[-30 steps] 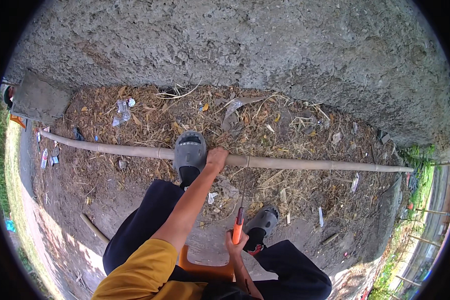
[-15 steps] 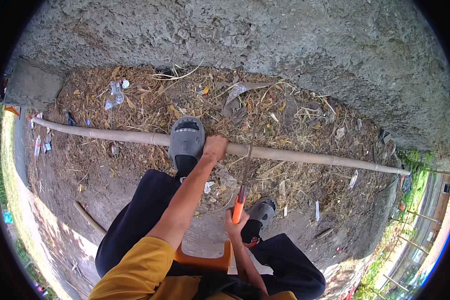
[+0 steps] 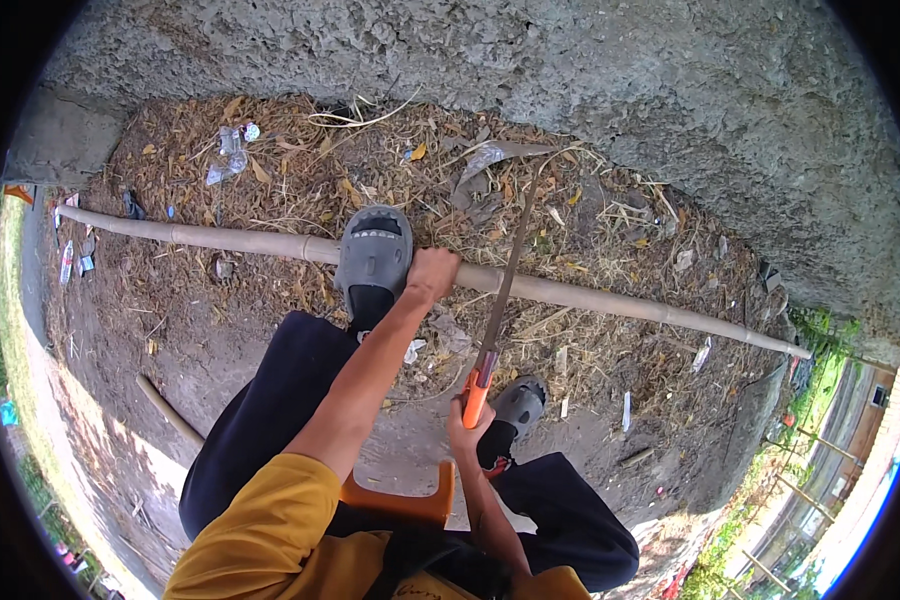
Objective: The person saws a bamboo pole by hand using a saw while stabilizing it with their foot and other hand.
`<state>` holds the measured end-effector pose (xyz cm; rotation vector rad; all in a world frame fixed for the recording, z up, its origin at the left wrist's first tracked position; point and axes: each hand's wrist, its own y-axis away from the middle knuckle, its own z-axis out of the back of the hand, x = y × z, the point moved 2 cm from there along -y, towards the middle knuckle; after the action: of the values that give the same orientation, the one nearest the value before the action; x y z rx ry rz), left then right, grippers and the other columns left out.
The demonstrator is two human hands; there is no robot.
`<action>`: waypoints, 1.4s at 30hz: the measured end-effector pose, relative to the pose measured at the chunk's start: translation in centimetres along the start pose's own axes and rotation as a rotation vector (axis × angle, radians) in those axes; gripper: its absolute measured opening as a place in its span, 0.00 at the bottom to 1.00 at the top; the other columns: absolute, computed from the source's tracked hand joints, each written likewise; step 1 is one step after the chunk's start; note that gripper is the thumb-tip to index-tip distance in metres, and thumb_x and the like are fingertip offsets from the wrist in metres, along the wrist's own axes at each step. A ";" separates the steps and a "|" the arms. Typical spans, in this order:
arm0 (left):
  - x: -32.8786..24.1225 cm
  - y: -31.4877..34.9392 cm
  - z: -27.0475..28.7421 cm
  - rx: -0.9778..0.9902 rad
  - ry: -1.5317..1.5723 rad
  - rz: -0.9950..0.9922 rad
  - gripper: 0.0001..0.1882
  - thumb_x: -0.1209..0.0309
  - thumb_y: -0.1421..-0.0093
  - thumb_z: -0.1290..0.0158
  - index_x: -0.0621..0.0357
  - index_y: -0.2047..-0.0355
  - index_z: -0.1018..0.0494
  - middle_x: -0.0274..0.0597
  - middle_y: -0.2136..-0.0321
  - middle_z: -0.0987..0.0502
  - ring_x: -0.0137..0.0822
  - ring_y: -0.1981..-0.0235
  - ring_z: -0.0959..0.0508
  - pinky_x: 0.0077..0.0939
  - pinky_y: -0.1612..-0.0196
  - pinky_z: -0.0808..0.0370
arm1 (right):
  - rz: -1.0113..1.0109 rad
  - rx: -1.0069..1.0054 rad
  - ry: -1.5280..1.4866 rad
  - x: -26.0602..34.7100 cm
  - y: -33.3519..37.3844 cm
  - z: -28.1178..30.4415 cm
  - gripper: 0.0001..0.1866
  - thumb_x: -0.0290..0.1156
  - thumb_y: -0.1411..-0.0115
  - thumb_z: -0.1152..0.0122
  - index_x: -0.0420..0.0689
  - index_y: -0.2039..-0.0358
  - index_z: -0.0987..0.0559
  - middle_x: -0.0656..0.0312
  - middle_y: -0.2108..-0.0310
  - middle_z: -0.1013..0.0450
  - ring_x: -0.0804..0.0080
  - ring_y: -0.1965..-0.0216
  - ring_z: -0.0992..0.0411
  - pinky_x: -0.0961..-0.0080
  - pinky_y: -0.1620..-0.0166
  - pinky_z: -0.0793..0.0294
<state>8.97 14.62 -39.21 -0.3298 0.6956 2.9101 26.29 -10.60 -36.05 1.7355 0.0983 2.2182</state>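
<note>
A long bamboo pole (image 3: 610,299) stretches across the ground from left to right. My left hand (image 3: 434,272) is wrapped round it near the middle, close beside my left foot in a grey clog (image 3: 375,250), which presses on the pole. In my right hand (image 3: 464,425) is the orange handle of a hand saw (image 3: 511,262), my fingers closed round it. The saw's long thin blade lies across the pole, just right of my left hand, its tip pointing toward the wall. Whether the teeth have cut in cannot be made out.
A rough concrete wall (image 3: 610,70) rises along the far side. Dry leaves, straw and clear plastic scraps (image 3: 230,158) litter the ground. My right clog (image 3: 521,402) stands near the saw handle. An orange stool (image 3: 410,498) is beneath me; a short stick (image 3: 170,411) lies at left.
The saw has slanted more to the right, and more of its blade shows beyond the pole. My left hand and foot keep their places on the pole. The whole view has shifted slightly.
</note>
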 end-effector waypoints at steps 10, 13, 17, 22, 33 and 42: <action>0.4 0.0 -0.4 0.003 -0.002 0.000 0.14 0.70 0.53 0.36 0.52 0.63 0.19 0.47 0.67 0.16 0.46 0.63 0.14 0.42 0.59 0.19 | 0.026 -0.002 0.018 -0.3 -1.8 -0.3 0.11 0.18 0.47 0.37 0.41 0.82 0.30 0.72 0.85 0.36 0.87 0.81 0.39 0.79 0.76 0.36; 0.4 0.5 -0.6 -0.021 -0.003 -0.007 0.14 0.71 0.53 0.36 0.52 0.64 0.19 0.46 0.67 0.16 0.45 0.63 0.14 0.42 0.59 0.19 | -0.017 0.000 -0.002 -0.3 3.9 0.2 0.08 0.18 0.47 0.38 0.39 0.79 0.28 0.73 0.83 0.35 0.87 0.80 0.38 0.82 0.74 0.34; 0.3 0.4 -0.3 -0.072 -0.020 0.002 0.14 0.71 0.54 0.35 0.52 0.65 0.18 0.46 0.67 0.16 0.46 0.63 0.15 0.42 0.60 0.19 | -0.068 -0.049 -0.058 -0.6 5.8 0.6 0.07 0.17 0.47 0.39 0.39 0.78 0.27 0.72 0.83 0.36 0.88 0.79 0.38 0.83 0.74 0.34; -0.1 0.1 0.1 -0.024 0.006 0.026 0.12 0.71 0.53 0.34 0.51 0.65 0.17 0.43 0.66 0.15 0.44 0.61 0.14 0.42 0.58 0.20 | -0.018 0.001 -0.004 -0.2 1.8 -0.5 0.11 0.18 0.47 0.38 0.40 0.81 0.30 0.72 0.85 0.38 0.87 0.81 0.39 0.79 0.76 0.36; 0.0 0.3 -1.3 -0.087 -0.009 0.011 0.14 0.70 0.53 0.35 0.50 0.63 0.18 0.42 0.66 0.15 0.44 0.63 0.14 0.42 0.59 0.20 | -0.049 -0.024 -0.113 -0.2 1.2 -0.8 0.09 0.16 0.48 0.39 0.41 0.80 0.30 0.71 0.84 0.37 0.87 0.80 0.39 0.79 0.75 0.36; -0.2 -0.3 -0.6 -0.133 -0.013 -0.043 0.15 0.71 0.51 0.38 0.53 0.61 0.21 0.46 0.68 0.16 0.48 0.64 0.15 0.46 0.60 0.20 | -0.020 0.018 -0.052 -1.3 1.7 0.3 0.12 0.17 0.47 0.39 0.41 0.81 0.32 0.73 0.84 0.37 0.88 0.81 0.40 0.80 0.77 0.38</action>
<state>9.38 14.64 -39.82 -0.3351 0.4880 2.9216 26.53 -12.63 -36.72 1.7919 0.1237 2.1631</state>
